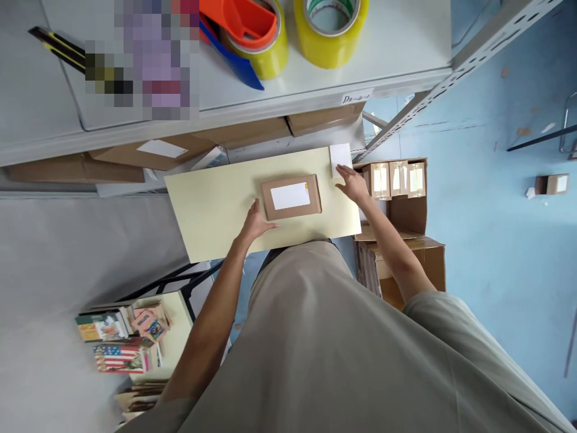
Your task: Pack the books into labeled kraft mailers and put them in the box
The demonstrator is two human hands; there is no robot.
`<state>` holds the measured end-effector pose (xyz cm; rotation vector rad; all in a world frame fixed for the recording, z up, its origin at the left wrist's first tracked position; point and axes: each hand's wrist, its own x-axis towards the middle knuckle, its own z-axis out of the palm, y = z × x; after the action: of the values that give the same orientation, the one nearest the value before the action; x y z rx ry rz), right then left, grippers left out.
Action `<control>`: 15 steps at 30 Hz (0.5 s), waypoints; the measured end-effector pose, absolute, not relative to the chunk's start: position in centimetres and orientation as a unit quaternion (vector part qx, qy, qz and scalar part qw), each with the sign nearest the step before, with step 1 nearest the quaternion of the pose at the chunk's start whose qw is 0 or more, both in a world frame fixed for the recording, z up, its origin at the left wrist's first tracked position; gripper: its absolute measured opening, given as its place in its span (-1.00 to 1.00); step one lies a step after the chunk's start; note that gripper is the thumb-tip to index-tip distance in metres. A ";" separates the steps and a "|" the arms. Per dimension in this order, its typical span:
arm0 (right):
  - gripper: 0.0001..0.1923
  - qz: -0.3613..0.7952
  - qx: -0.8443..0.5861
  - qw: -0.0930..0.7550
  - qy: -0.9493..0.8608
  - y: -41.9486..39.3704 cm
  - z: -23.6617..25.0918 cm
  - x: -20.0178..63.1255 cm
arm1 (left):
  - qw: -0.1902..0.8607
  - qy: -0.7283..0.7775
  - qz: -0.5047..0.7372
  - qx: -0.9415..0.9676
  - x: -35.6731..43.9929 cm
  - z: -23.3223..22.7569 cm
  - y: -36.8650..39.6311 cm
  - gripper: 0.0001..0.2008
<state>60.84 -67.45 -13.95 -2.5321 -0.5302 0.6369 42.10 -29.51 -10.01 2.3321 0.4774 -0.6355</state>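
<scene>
- The small flat brown cardboard box (291, 197) carries a white rectangular label (290, 195) on its top face, with a small yellow mark at the label's right edge; any print on it is too small to read
- The box lies shut near the middle of the pale yellow rectangular tabletop (211, 207), its long side running across the view
- The left hand (255, 224) rests at the box's near left corner; the fingers lie loosely together against that edge, the thumb stretched along the box's front
- The right hand (353, 183) lies flat with fingers extended, fingertips on a small white paper slip (339, 159) at the tabletop's far right corner
- A handwritten tag (356, 97) on the grey metal shelf edge (234, 108) seems to begin with "D"; the rest is illegible
- Two yellow rolls of packing tape (331, 30) sit on the shelf; an open brown carton (406, 186) stands just beside the right hand
</scene>
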 end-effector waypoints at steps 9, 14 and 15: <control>-0.28 0.302 -0.889 0.130 -0.319 -67.4 -16.1 68.3 | 0.367 0.205 -0.156 0.894 44.1 -8.1 -31.1 0.72; -0.65 0.322 -0.884 0.123 -0.316 -67.9 -16.3 68.2 | 0.386 0.197 -0.151 0.888 44.3 -7.6 -33.0 0.70; -0.68 0.314 -0.889 0.127 -0.309 -67.9 -16.1 68.2 | 0.386 0.192 -0.152 0.889 44.4 -7.5 -33.4 0.69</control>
<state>68.19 -67.92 -16.13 -2.5877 -0.8986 0.9131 44.42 -33.36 -7.48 2.2640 0.4882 -0.3879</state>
